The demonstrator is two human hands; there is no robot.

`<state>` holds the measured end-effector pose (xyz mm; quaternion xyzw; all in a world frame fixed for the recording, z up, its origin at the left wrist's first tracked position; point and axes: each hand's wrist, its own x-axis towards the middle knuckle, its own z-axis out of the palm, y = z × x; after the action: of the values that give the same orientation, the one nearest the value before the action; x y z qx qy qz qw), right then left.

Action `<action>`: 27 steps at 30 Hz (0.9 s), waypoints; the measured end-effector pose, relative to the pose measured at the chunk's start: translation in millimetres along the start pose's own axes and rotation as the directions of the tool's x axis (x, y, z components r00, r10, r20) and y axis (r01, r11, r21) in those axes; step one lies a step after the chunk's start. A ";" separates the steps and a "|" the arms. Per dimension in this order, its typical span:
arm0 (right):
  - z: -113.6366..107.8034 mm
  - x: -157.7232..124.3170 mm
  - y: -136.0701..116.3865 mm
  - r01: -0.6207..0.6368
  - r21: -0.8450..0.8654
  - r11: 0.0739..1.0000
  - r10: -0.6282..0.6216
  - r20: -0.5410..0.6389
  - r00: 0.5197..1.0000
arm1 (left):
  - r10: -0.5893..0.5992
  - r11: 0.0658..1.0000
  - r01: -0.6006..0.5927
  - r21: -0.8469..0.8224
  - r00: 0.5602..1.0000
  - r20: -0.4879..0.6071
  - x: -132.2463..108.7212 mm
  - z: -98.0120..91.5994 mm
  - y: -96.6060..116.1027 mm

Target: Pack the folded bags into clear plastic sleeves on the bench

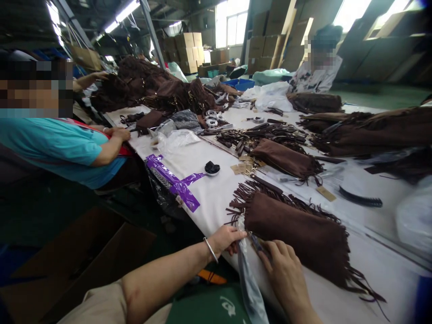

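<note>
My left hand [225,239], with a silver bangle at the wrist, pinches the upper part of a long plastic-wrapped strip [248,281]. This strip hangs over the table's near edge, and its top touches the fringed end of a dark brown fringed bag [297,222] lying flat. My right hand [286,265] is closed beside the bag's near edge, around a slim dark object [256,244] whose kind I cannot make out. That object points toward my left fingers.
Beyond the bag lie a second brown pouch [286,157], paper tags [241,167], a curved black comb-like piece [360,198] and piled straps [266,132]. Purple tape [184,189] marks the left edge, near a small dish [212,168]. A person in turquoise [67,146] is at left.
</note>
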<state>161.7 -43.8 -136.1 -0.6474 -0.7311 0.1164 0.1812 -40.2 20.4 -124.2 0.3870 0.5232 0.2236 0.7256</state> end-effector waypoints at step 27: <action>-13.4 6.5 4.0 -0.529 0.834 0.158 0.390 0.439 0.809 | 0.045 0.965 0.054 -0.257 0.931 0.363 8.0 -26.5 4.2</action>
<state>170.3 -37.7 -124.8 -0.6015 -0.3024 0.6018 0.4297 -61.7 37.4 -129.6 0.3212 0.3457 0.2132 0.8555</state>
